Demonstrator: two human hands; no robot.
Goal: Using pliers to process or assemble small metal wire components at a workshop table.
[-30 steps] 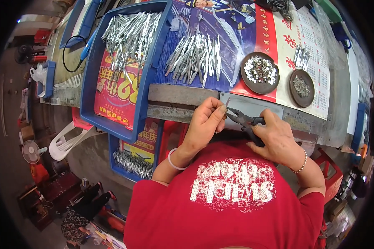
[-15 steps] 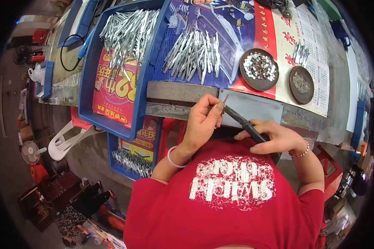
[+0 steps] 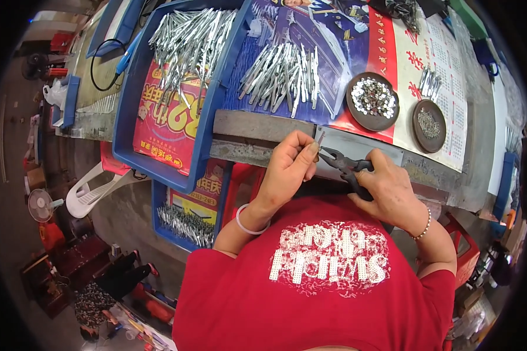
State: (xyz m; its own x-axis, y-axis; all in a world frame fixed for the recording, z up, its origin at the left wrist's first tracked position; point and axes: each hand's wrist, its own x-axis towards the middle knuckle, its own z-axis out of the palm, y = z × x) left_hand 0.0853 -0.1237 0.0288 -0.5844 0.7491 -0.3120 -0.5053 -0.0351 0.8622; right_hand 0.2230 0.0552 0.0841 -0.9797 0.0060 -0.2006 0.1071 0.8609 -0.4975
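Observation:
My right hand [image 3: 386,187] is wrapped round the dark handles of a pair of pliers [image 3: 346,168]. The jaws are parted and point left, close to the fingertips of my left hand [image 3: 293,161]. Thumb and forefinger of that left hand pinch a small thin piece [image 3: 321,138], whose slim end sticks up past the thumb; most of it is hidden by the fingers. Beyond my hands, a heap of thin metal strips [image 3: 284,76] lies on a blue poster. Two dark round dishes stand to the right: one with shiny round discs [image 3: 373,97], the other with tiny metal parts [image 3: 428,123].
A blue tray [image 3: 200,146] with many metal strips sits at the left, overhanging the table edge. Below it is another blue bin [image 3: 158,225] with small metal parts. A few strips [image 3: 430,83] lie by the dishes. A grey plate [image 3: 357,146] lies at the table's front edge.
My right hand has turned the pliers, so their jaws now show parted beside the left fingertips; before, they appeared edge-on. My left hand keeps its pinch in nearly the same place.

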